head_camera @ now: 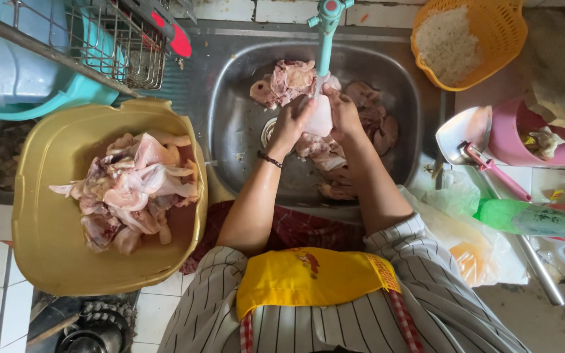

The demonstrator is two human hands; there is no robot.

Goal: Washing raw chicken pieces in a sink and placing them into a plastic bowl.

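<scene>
Closest to us hangs our yellow cloth apron (pixel 308 278) over a striped shirt, pressed against the front edge of the bench. At the left end of the bench sits a wide yellow plastic basin (pixel 47 229) heaped with pale pink raw chicken pieces (pixel 132 193), well apart from our hands. Moving right, the oval stainless steel sink (pixel 230 124) holds more raw chicken pieces (pixel 289 82) along its far wall and right side. Over the drain our left hand (pixel 292 124) and right hand (pixel 342 114) are both closed around one pale piece of chicken (pixel 322 117), held just below the teal plastic tap (pixel 325 33). We judge this to be the rinsing step, piece by piece; turning the meat under the tap would call for a firm grip, since wet skin is likely slippery. Right of the sink lies a metal scoop with a pink handle (pixel 472 140), with an orange plastic colander of white rice (pixel 469 42) at the far right corner.
</scene>
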